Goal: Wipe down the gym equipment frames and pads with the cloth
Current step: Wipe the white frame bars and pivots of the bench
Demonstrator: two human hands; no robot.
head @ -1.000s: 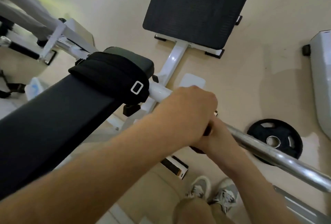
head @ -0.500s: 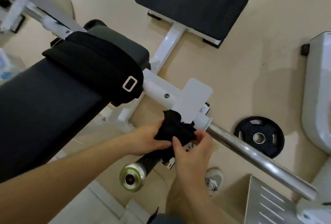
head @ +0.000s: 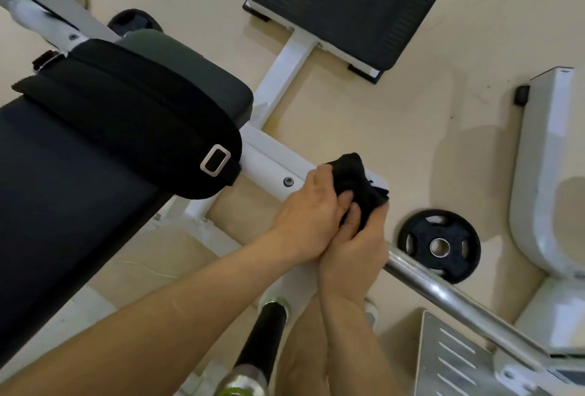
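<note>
Black cloth [head: 357, 186], bunched in both hands, points up-left.

A black cloth [head: 357, 183] is bunched up against the end of the white frame bar [head: 269, 164], just past its bolt. The black bench pad [head: 63, 193] slopes away to the left, strap across it.

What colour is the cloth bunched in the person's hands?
Black; the crumpled fabric cloth shows best in the head view.
</note>
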